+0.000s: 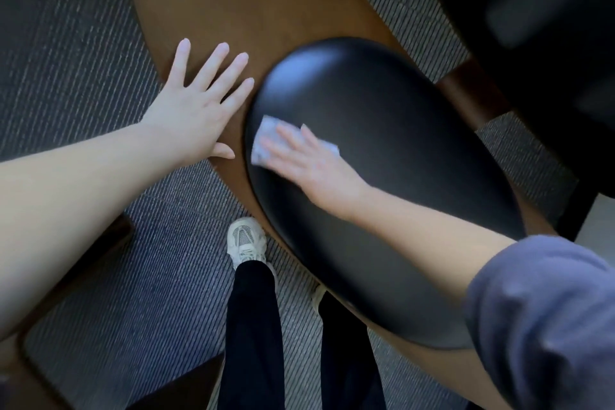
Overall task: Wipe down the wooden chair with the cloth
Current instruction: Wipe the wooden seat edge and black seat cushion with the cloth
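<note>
The wooden chair (239, 0) fills the middle of the head view, its brown curved wood running from the top down past a black padded seat (392, 130). My right hand (309, 163) lies flat on the seat's left part, fingers straight, pressing a small white cloth (264, 140) against the black pad. The cloth shows on both sides of my fingers. My left hand (196, 106) rests open on the brown wood just left of the seat, fingers spread.
Grey striped carpet (83, 60) surrounds the chair. My legs in black trousers and a white shoe (245, 240) stand close below the seat. Dark furniture (532, 10) stands at the upper right, and another brown wooden frame (20, 363) lies at the lower left.
</note>
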Motion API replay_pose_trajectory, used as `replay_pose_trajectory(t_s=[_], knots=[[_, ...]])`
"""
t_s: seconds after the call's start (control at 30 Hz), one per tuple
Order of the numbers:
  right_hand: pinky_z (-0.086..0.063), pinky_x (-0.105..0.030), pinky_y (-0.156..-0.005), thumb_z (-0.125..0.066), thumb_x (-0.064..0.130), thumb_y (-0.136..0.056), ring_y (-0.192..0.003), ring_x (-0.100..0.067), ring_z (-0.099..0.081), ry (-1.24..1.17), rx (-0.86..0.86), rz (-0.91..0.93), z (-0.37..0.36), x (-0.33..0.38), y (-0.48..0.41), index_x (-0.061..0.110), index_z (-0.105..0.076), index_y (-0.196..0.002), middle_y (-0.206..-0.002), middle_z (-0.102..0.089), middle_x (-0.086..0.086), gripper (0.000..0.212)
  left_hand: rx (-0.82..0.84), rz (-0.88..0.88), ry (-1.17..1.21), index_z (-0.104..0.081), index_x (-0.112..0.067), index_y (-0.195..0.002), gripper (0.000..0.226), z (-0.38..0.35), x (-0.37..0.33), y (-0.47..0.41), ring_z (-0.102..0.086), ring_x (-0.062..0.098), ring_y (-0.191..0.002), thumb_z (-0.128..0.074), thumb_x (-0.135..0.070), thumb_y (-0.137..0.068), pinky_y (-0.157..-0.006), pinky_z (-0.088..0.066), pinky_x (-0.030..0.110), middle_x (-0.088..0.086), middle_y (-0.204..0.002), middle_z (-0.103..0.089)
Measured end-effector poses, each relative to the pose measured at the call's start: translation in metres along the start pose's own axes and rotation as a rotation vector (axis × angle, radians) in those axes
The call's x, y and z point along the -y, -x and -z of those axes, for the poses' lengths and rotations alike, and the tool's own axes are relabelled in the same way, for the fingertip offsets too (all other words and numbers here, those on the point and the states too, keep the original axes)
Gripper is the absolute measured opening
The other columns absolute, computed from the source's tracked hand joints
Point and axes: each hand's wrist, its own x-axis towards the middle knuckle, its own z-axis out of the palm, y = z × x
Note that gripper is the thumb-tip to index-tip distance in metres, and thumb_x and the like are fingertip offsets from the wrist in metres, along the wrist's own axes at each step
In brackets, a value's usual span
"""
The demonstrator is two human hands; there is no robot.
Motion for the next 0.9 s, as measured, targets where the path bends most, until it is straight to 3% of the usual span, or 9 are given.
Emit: replay_pose_trajectory(t_s=[0.1,0.2,0.27,0.37,0.53,0.67,0.77,0.83,0.9], knots=[[-0.018,-0.052,-0.117,-0.044,-0.006,-0.089,-0.141,-0.037,-0.035,-0.031,0.167,0.255,-0.004,0.019,0.043,0.005,-0.055,-0.136,-0.149,-0.046,-0.008,0.050,0.005,0.003,0.033,-0.004,-0.013,-0.156,0.112,0.004,-0.002,-0.001,0.010,0.039,-0.149,-0.049,-0.077,-0.076,-0.112,-0.001,0.068,0.018,-0.162,0.011],[-0.025,-0.052,-0.116,-0.037,-0.002,-0.092,-0.141,-0.034,-0.035,-0.026,0.182,0.294,-0.001,0.008,0.039,0.008,-0.054,-0.137,-0.150,-0.045,-0.006,0.049,0.025,0.021,0.062,-0.005,-0.014,-0.157,0.111,0.007,-0.006,-0.002,0.011,0.040,-0.148,-0.048,-0.077,-0.076,-0.111,-0.002,0.069,0.017,-0.162,0.011],[-0.026,-0.053,-0.114,-0.038,-0.005,-0.090,-0.141,-0.037,-0.035,-0.018,0.082,0.116,0.001,-0.007,0.021,0.008,-0.052,-0.139,-0.150,-0.045,-0.009,0.052,0.037,0.031,0.081,-0.004,-0.014,-0.157,0.111,0.010,-0.008,-0.003,0.012,0.039,-0.148,-0.048,-0.077,-0.076,-0.111,-0.002,0.070,0.016,-0.162,0.011],[-0.017,-0.055,-0.115,-0.034,-0.015,-0.088,-0.145,-0.042,-0.024,-0.165,-0.044,-0.358,0.008,-0.014,0.001,0.004,-0.047,-0.142,-0.154,-0.037,-0.015,0.059,0.062,0.042,0.144,0.001,-0.011,-0.156,0.116,0.016,-0.012,-0.005,0.012,0.036,-0.149,-0.050,-0.077,-0.076,-0.111,-0.001,0.070,0.014,-0.163,0.010],[-0.015,-0.056,-0.117,-0.031,-0.014,-0.089,-0.146,-0.037,-0.021,-0.338,-0.142,-0.586,0.010,-0.026,0.002,0.012,-0.044,-0.145,-0.155,-0.034,-0.013,0.063,0.144,-0.047,0.147,0.019,-0.006,-0.151,0.133,0.032,-0.018,-0.030,0.009,0.026,-0.151,-0.055,-0.080,-0.070,-0.113,-0.002,0.066,0.012,-0.162,0.019],[-0.037,-0.049,-0.108,-0.024,-0.017,-0.070,-0.125,-0.019,-0.036,-0.207,-0.172,-1.086,0.014,-0.059,0.012,0.027,-0.037,-0.133,-0.136,-0.033,0.001,0.078,0.230,-0.135,0.146,0.026,-0.008,-0.149,0.147,0.052,-0.014,-0.062,0.008,0.023,-0.151,-0.067,-0.079,-0.061,-0.114,-0.004,0.064,0.012,-0.159,0.026],[-0.030,-0.035,-0.108,-0.030,-0.019,-0.069,-0.128,-0.016,-0.033,-0.211,-0.192,-1.008,0.018,-0.061,0.016,0.027,-0.038,-0.135,-0.138,-0.033,0.002,0.081,0.308,-0.153,0.115,0.032,-0.009,-0.146,0.156,0.062,-0.015,-0.079,0.016,0.025,-0.150,-0.073,-0.078,-0.054,-0.113,0.000,0.065,0.017,-0.156,0.032],[-0.018,-0.043,-0.117,-0.034,-0.018,-0.079,-0.138,-0.020,-0.029,-0.275,-0.162,-0.828,0.012,-0.061,0.019,0.021,-0.039,-0.143,-0.147,-0.032,0.000,0.075,0.344,-0.150,0.090,0.037,-0.009,-0.143,0.160,0.064,-0.018,-0.085,0.023,0.028,-0.148,-0.074,-0.078,-0.051,-0.113,0.003,0.066,0.020,-0.153,0.036],[-0.011,-0.044,-0.119,-0.034,-0.017,-0.084,-0.144,-0.022,-0.022,-0.295,-0.161,-0.825,0.009,-0.071,0.024,0.017,-0.037,-0.146,-0.153,-0.029,-0.001,0.071,0.377,-0.145,0.086,0.041,-0.010,-0.141,0.162,0.065,-0.018,-0.087,0.027,0.030,-0.146,-0.074,-0.079,-0.050,-0.112,0.005,0.066,0.021,-0.151,0.039]])
